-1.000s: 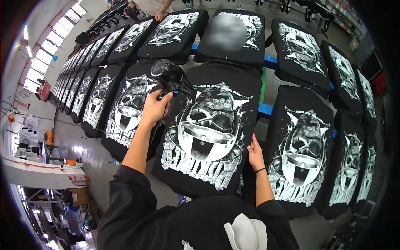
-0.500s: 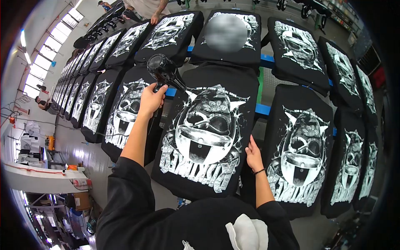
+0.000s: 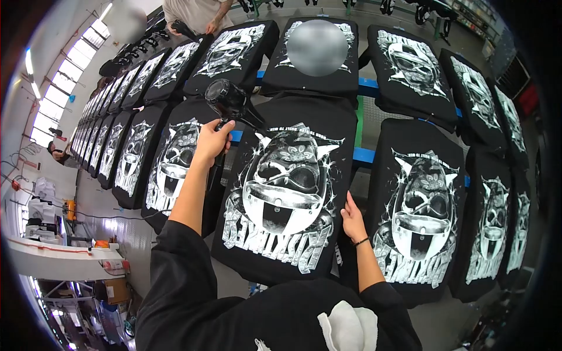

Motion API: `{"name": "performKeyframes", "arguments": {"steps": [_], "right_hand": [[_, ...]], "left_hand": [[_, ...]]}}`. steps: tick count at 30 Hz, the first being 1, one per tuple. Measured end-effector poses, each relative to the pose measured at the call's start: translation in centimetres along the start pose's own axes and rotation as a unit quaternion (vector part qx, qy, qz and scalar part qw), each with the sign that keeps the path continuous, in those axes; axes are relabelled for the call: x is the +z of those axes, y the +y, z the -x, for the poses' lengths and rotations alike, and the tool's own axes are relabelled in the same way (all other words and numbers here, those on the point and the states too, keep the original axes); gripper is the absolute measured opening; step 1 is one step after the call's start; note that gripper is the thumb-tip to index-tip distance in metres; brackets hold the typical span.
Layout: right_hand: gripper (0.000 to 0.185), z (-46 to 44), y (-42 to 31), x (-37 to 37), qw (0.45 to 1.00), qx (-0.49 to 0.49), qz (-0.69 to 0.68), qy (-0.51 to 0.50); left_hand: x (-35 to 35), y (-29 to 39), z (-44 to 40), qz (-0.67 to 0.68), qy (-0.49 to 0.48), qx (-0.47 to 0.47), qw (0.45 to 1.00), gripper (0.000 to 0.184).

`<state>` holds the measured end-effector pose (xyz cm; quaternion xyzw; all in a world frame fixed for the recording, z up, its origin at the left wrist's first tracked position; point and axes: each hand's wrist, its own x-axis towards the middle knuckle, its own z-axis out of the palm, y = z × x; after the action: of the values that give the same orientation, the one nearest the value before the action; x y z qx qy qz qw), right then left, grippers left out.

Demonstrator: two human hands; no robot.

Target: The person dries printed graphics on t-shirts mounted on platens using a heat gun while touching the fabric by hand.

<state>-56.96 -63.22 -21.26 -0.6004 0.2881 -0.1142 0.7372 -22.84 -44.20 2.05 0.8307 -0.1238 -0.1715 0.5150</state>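
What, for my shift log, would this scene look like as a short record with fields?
left hand: holds a black hair dryer
nozzle: toward the upper left of the white print
right hand: at the right edge of the near black shirt
around: rows of similarly printed shirts
far side: a co-worker's hand by another shirt

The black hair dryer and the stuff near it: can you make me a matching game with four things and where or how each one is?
Things:
1. Black hair dryer
2. Dark bracelet
3. Right hand
4. Bar between the two nearest printed cloths

Where or how:
A. Blue
B. Held in the left hand
C. Fingers stretched out at the edge of the middle printed cloth
D. Around the right wrist

Right pairs: 1-B, 2-D, 3-C, 4-A
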Motion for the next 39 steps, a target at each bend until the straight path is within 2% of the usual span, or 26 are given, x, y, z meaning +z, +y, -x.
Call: {"name": "performKeyframes", "arguments": {"steps": [23, 31, 39], "right_hand": [[0.069, -0.6, 1.1, 0.2, 1.0, 0.002, -0.016, 0.001], [0.071, -0.1, -0.3, 0.5, 1.0, 0.014, -0.016, 0.011], [0.084, -0.9, -0.6, -0.5, 0.999, 0.012, -0.038, -0.027]], "left_hand": [[10.8, 4.1, 4.0, 0.015, -0.161, 0.057, 0.985, 0.024], [10.2, 2.8, 5.9, 0.003, -0.186, 0.063, 0.98, 0.021], [9.1, 2.0, 7.4, 0.013, -0.179, 0.063, 0.982, 0.021]]}}
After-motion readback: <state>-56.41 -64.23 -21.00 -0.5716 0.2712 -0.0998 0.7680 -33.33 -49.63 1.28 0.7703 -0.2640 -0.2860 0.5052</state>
